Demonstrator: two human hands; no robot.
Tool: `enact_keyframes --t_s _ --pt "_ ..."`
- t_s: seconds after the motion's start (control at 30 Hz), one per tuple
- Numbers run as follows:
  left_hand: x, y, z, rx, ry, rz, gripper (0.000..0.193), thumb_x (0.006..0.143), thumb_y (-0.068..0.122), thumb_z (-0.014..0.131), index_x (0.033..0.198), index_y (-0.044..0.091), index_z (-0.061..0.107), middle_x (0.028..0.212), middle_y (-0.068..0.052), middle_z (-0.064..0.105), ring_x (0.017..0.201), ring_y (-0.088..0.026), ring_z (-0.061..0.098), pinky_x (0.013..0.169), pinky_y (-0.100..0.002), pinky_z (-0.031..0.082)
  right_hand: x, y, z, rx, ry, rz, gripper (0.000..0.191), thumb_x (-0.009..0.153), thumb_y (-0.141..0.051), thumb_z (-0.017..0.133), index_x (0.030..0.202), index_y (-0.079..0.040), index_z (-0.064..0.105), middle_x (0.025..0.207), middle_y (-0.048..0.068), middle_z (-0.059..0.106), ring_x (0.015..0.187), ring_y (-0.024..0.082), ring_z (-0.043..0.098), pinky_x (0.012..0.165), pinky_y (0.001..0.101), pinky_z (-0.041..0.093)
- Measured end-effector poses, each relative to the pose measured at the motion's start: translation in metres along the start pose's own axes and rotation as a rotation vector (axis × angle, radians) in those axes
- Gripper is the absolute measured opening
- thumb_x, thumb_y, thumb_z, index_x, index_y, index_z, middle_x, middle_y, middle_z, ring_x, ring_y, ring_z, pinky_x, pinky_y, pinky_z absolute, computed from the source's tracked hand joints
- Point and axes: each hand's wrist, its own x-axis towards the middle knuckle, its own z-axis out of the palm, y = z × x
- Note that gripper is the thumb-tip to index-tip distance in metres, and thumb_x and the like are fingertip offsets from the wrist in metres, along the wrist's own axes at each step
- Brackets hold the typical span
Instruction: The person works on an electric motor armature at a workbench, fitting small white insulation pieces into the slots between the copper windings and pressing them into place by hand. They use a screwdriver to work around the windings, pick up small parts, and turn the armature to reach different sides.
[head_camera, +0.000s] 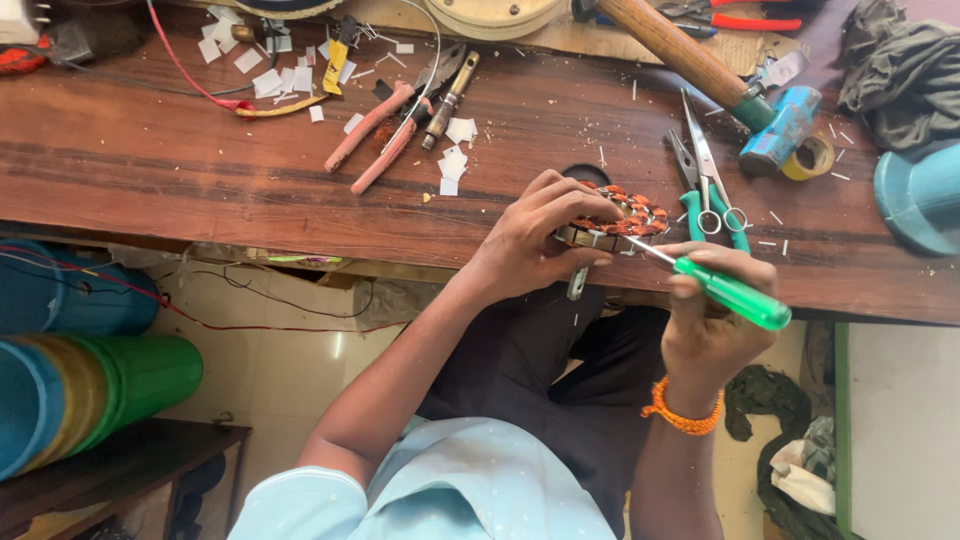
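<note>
Single head cam, looks steeply down from close above at workbench (200, 160) edge, both hands, lap, and floor beneath. No second view.

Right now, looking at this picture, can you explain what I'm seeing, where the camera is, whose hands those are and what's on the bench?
The one picture comes from a camera worn on a person's head, looking down at their own two bare hands over a wooden bench.

The left hand grips a round motor part wound with copper wire at the bench edge. The right hand, with an orange band at the wrist, holds a green-handled screwdriver whose tip meets the part.

On the bench lie scissors, green-handled pliers, pink-handled pliers, a hammer, a tape roll, white paper scraps and a grey cloth. Below left are blue and green tubs.
</note>
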Motion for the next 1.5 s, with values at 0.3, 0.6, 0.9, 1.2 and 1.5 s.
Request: enact_keyframes --t_s 0.3,0.6,0.9,1.2,1.5 --pt "0.0 0.0 0.001 0.091 -0.026 0.054 0.044 0.091 0.024 0.08 0.133 0.021 0.066 0.125 -0.001 0.065 0.12 -0.027 0.059 0.109 -0.043 0.048 0.028 -0.009 -0.003 -0.238 -0.251 -0.105 0.013 0.1 0.005 0.077 0.107 0.001 0.067 0.105 0.012 0.075 0.103 0.021 0.074 0.092 0.0281 0.059" --pt "0.001 0.0 0.004 0.134 -0.062 0.012 0.041 0.092 0.028 0.077 0.131 0.021 0.065 0.114 -0.002 0.06 0.116 -0.021 0.058 0.097 -0.039 0.04 0.047 -0.014 -0.001 -0.366 -0.319 0.113 0.011 0.098 0.006 0.074 0.106 0.003 0.068 0.102 0.01 0.075 0.087 0.015 0.069 0.075 0.0261 0.054" --pt "-0.003 0.002 0.003 0.081 -0.022 0.011 0.038 0.094 0.028 0.076 0.13 0.023 0.065 0.118 0.001 0.062 0.117 -0.02 0.059 0.098 -0.039 0.04 0.039 -0.013 0.01 -0.337 -0.323 -0.185 0.008 0.102 0.004 0.07 0.104 -0.002 0.065 0.105 0.008 0.073 0.095 0.017 0.07 0.085 0.0285 0.056" --pt "-0.003 0.003 0.004 0.143 -0.054 -0.013 0.042 0.093 0.027 0.076 0.131 0.02 0.063 0.118 -0.002 0.062 0.117 -0.022 0.059 0.095 -0.04 0.039 0.045 -0.028 0.013 -0.378 -0.298 0.161 0.011 0.097 0.002 0.075 0.103 0.0 0.065 0.102 0.008 0.074 0.093 0.014 0.069 0.076 0.0278 0.051" --pt "-0.011 -0.008 0.01 -0.036 0.087 0.165 0.053 0.089 0.021 0.084 0.133 0.016 0.055 0.124 0.0 0.068 0.113 -0.024 0.065 0.1 -0.039 0.044 0.028 0.01 -0.005 0.375 -0.117 0.256 0.018 0.108 -0.012 0.069 0.115 0.0 0.057 0.109 0.016 0.07 0.099 0.02 0.07 0.096 0.0335 0.059"
